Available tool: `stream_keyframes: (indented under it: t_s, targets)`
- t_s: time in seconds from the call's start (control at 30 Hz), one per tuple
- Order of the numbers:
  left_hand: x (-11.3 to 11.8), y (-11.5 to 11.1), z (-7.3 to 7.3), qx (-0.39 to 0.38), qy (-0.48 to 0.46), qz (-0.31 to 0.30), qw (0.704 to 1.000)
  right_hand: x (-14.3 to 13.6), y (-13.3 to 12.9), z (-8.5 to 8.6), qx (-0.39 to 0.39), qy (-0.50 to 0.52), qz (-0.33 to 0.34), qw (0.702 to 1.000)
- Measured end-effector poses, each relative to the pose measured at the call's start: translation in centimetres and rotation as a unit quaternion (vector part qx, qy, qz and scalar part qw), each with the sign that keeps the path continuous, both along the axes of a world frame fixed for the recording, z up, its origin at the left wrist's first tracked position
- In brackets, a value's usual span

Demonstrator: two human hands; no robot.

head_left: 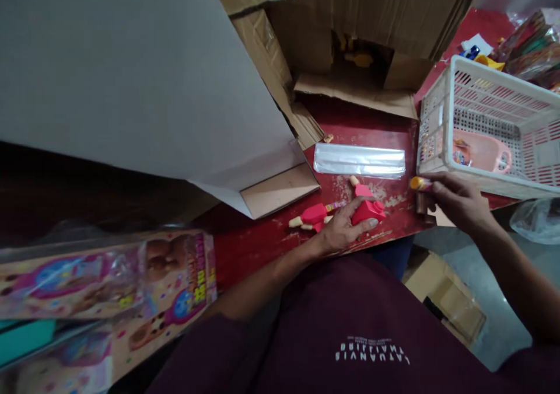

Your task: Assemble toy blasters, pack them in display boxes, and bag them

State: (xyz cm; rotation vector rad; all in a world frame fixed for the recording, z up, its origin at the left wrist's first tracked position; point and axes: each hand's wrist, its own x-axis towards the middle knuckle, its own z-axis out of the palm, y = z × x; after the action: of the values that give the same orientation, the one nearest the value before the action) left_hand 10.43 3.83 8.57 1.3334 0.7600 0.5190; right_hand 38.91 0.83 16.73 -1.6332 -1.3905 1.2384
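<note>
My left hand [342, 229] is closed around a bright pink plastic bottle-shaped piece [370, 211] low over the red table. Just beyond it lies another pink piece with a cream tip [361, 189]. To the left of that hand, more pink pieces with cream tips [312, 214] lie close together, beside a small patterned strip or tube. Between the fingers of my right hand [457, 198] is a small tube with a yellow cap [417, 184], held near the table's right end. A flat stack of clear plastic bags [359, 160] lies beyond both hands.
An open cardboard box [350, 93] with yellow pieces inside stands at the back. On the right, a white plastic crate [441, 143] holds a pink basket [483, 149]. A large white carton [144, 84] fills the upper left. Printed toy packages [175, 283] lie lower left.
</note>
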Motion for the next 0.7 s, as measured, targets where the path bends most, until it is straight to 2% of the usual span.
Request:
stream_keyframes:
  t_s: [0.07, 0.17, 0.3, 0.43, 0.57, 0.7]
  targets:
    - [-0.3, -1.1, 1.5, 0.042, 0.0, -0.027, 0.999, -2.2, -2.3, -0.6, -0.048, 0.02, 0.025, 0.998]
    - [-0.9, -2.6, 2.6, 0.06, -0.002, -0.063, 0.996, -3.9, -4.5, -0.9, -0.045, 0.022, 0.056, 0.997]
    - [-2.0, -4.3, 2.5, 0.055, 0.006, -0.079, 0.995, -5.0, -6.2, -0.8, 0.009, -0.005, 0.122, 0.992]
    - [-2.7, -5.4, 2.5, 0.069, 0.014, -0.117, 0.991, -5.8, -7.3, -0.6, 0.092, -0.09, 0.2, 0.971]
    - [-3.1, -6.3, 2.6, 0.107, 0.05, -0.151, 0.981, -6.5, -8.3, -0.7, 0.154, -0.118, 0.235, 0.952]
    - [-3.3, -7.2, 2.2, 0.149, 0.075, -0.18, 0.969, -7.0, -9.5, -1.0, 0.174, -0.105, 0.254, 0.946]
